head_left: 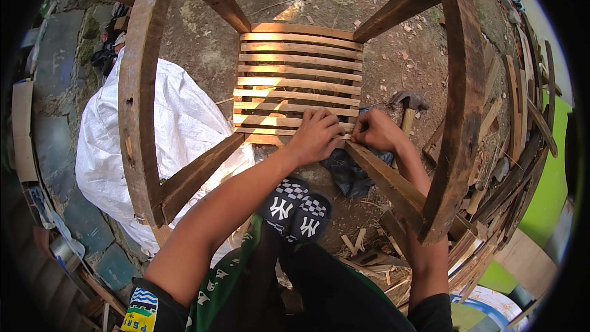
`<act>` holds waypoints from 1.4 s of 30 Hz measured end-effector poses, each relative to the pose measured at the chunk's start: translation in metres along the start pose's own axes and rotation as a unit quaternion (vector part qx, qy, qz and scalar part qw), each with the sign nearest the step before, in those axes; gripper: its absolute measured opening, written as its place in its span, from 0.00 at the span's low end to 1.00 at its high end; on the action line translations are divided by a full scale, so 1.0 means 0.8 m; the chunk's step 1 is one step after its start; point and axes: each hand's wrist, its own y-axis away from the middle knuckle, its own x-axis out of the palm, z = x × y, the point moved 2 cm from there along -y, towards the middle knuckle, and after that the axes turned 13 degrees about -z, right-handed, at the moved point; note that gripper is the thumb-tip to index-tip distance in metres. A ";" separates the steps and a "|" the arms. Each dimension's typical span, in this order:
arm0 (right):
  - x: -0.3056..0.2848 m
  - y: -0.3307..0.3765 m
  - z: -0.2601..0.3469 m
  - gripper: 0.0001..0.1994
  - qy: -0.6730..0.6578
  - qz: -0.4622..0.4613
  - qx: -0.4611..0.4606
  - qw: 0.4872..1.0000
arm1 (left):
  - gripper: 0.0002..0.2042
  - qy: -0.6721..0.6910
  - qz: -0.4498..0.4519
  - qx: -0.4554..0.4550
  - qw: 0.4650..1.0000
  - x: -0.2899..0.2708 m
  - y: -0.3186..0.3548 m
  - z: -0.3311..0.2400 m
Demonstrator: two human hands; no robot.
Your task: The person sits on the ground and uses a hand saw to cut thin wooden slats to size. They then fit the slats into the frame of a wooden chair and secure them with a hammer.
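A slatted panel [298,80] of pale wooden strips lies on bare earth in the middle of a dark wooden frame [144,86], whose two long curved side rails stand to either side of the panel and whose angled braces run in toward its corners. The left hand [316,136] lies palm down on the panel's nearest slats, its fingers [326,120] close together and bent slightly, pressing on the wood without gripping it. The right hand [376,130] is just beside it at the panel's near right corner, fingers curled tightly inward; whether they pinch something small cannot be told. A hammer [409,107] lies on the ground just right of the panel, its metal head pointing away from the person and touched by neither hand. A white sack [178,123] sits left of the panel, beyond the left rail. A dark cloth [350,172] lies on the ground below the panel's near edge. The person's black-and-white checked sandals [295,209] stand just short of the panel. Offcut strips [516,147] are heaped well to the panel's right, outside the frame.
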 end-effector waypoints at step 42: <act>-0.019 0.031 -0.121 0.27 0.119 -0.479 0.181 0.850 | 0.08 0.005 -0.039 -0.039 0.998 0.020 -0.003 -0.006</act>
